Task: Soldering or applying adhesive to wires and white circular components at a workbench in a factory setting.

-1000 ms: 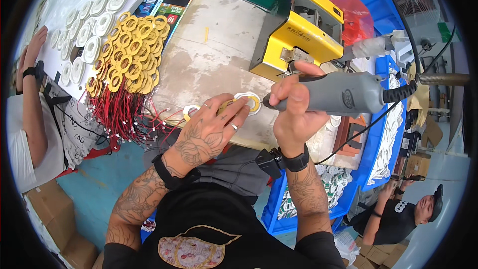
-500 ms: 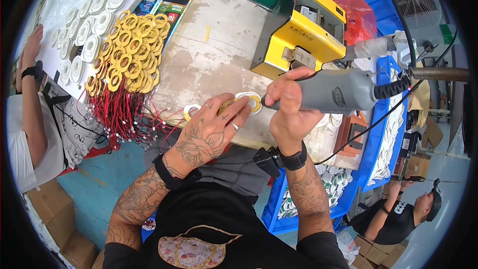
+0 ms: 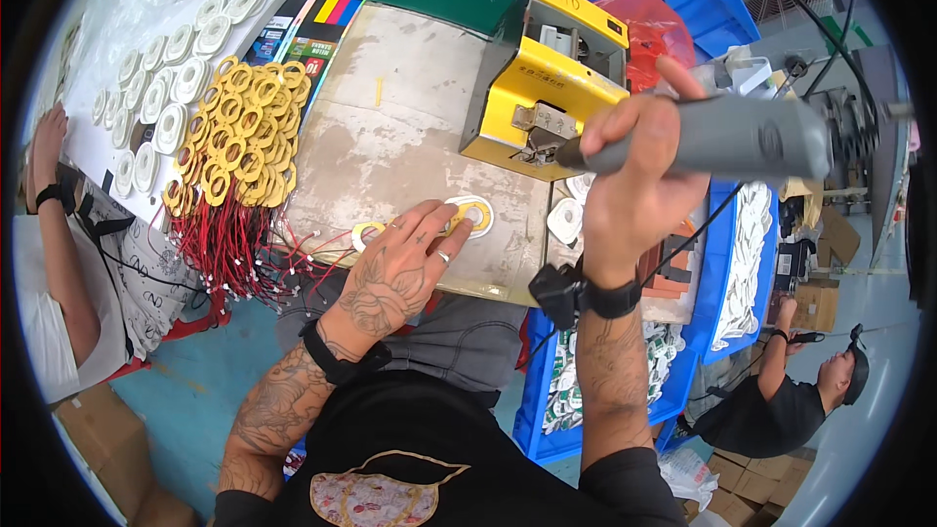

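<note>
- White-and-yellow ring part (image 3: 482, 212) is lying on the bench (image 3: 400, 127), left of the grey power driver (image 3: 727, 135) and closer to the wearer — left hand (image 3: 398, 268) being nearer.
- Left fingers are resting slightly spread, one fingertip touching the ring part.
- Right hand (image 3: 636, 181) is holding the driver, fingers wrapping it — long axis running sideways, tip pointing toward the yellow box (image 3: 554, 78); contact unclear.
</note>
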`<state>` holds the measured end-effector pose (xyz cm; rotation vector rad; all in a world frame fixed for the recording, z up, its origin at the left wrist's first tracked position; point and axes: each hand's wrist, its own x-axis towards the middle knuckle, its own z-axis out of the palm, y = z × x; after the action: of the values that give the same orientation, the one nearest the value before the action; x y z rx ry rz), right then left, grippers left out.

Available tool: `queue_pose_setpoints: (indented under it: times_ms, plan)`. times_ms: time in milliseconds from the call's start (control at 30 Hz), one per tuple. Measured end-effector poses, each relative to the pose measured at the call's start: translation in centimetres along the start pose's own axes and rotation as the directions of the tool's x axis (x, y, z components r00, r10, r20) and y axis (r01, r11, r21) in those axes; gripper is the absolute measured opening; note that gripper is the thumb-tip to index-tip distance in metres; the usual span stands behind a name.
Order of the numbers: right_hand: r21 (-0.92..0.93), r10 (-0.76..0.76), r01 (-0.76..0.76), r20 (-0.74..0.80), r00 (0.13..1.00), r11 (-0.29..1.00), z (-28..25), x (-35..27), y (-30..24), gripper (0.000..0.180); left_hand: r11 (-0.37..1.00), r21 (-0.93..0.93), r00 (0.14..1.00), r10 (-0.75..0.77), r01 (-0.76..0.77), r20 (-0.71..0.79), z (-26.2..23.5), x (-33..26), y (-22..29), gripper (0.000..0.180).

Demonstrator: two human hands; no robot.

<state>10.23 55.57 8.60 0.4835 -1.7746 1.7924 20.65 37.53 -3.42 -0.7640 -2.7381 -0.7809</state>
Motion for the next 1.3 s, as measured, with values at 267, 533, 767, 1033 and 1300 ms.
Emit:
queue_pose_setpoints:
  times_ms: [267,533,767,1033,1300]
  plan:
    - [0.034,0.009,-0.011,0.054,0.998,0.999,0.0,-0.1,2.6,0.037,0.998,0.014,0.993,0.069,-0.067,-0.091,0.0,0.5,-0.2,0.047]
    - [0.241,0.216,-0.215,0.024,0.976,0.946,0.7,-3.2,1.4,0.037,1.0,-0.005,0.991,-0.006,0.005,-0.137,0.5,0.0,-0.5,0.041]
    - [0.254,0.269,-0.295,0.132,0.954,0.921,1.3,-8.2,2.5,0.044,1.0,0.018,0.994,0.012,-0.01,-0.113,0.2,0.1,-0.2,0.042]
    - [0.274,0.263,-0.3,0.162,0.951,0.914,1.7,-8.6,3.0,0.04,0.999,-0.04,0.991,0.003,-0.008,-0.131,0.3,0.0,-0.3,0.044]
    - [0.164,0.365,-0.388,0.153,0.918,0.907,2.4,-8.8,2.9,0.038,0.997,-0.076,0.992,-0.031,0.022,-0.12,0.2,0.0,-0.3,0.04]
